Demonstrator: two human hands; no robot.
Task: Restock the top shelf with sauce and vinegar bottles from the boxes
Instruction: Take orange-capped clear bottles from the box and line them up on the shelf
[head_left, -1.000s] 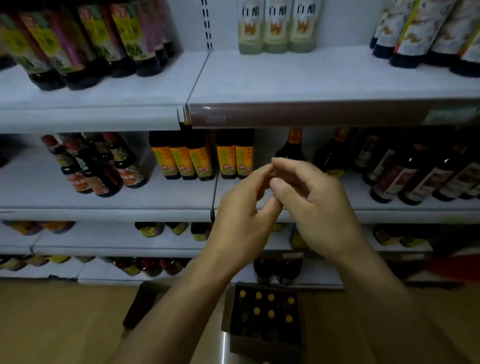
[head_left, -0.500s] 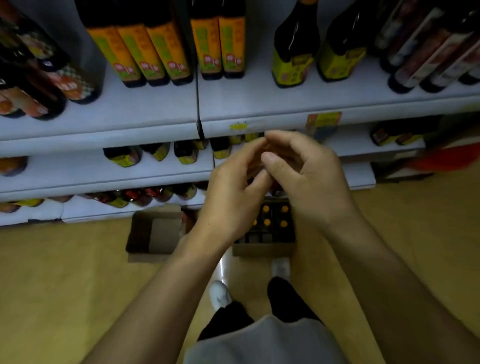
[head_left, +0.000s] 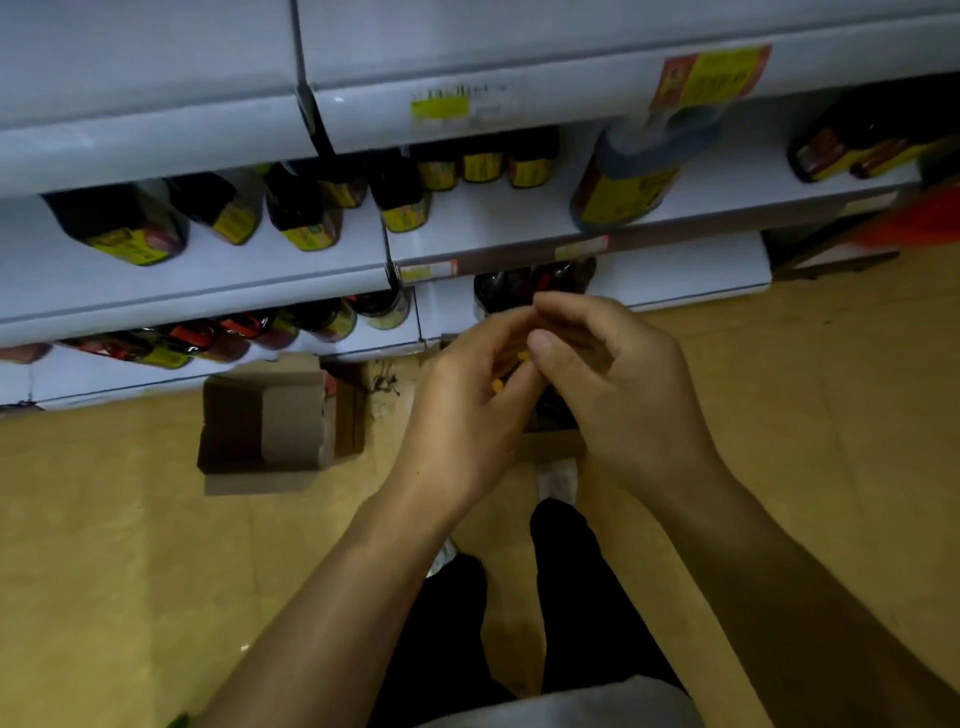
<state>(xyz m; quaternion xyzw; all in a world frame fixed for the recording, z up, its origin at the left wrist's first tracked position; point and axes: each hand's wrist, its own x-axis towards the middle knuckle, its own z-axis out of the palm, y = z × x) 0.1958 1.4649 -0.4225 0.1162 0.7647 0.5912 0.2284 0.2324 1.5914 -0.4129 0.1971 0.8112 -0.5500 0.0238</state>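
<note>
Both hands, left hand (head_left: 462, 410) and right hand (head_left: 618, 395), loosely curled and holding nothing, hover together directly above the bottle box (head_left: 553, 415) on the floor.

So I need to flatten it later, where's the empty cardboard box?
On the floor, left of the left hand, sits the empty cardboard box, just below the bottom shelf.
</note>
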